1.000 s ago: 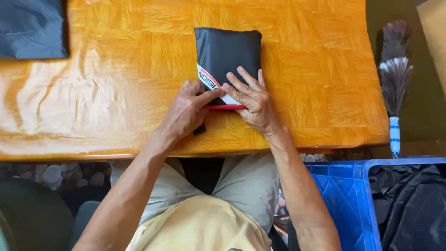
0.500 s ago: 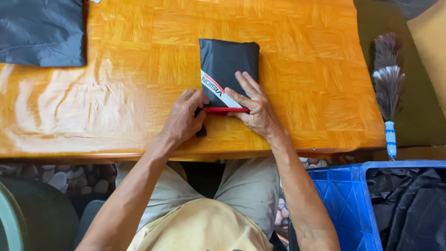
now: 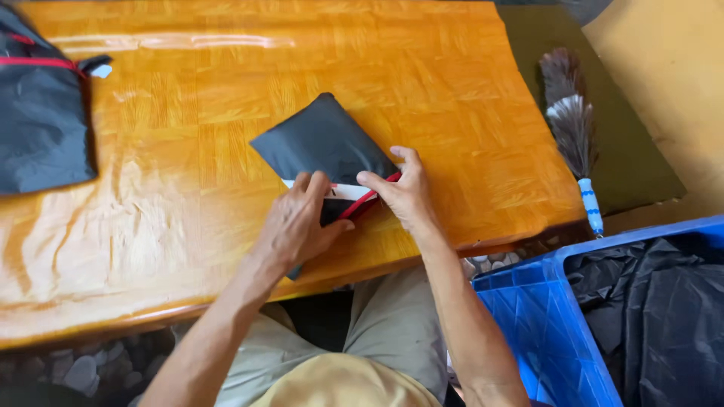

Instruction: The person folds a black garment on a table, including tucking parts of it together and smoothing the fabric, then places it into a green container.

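On table (image 3: 452,113), one pouch (image 3: 320,143), two hands (image 3: 298,222)

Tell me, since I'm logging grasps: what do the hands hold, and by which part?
Both hands, left and right, grip the black pouch at its near, red-trimmed end; the rest lies on the table.

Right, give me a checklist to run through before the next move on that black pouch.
1. Both hands on the black pouch: ok; left hand and right hand meet at its near, red-trimmed end.
2. Pouch fully supported by the wooden table: ok.
3. Pouch squared to the table edge: not ok, it lies skewed.
4. Red-edged opening closed: cannot tell, fingers cover it.
5. Room around the pouch: ok; second dark bag lies far left.
6. Blue crate beside the right arm: ok, dark material inside.
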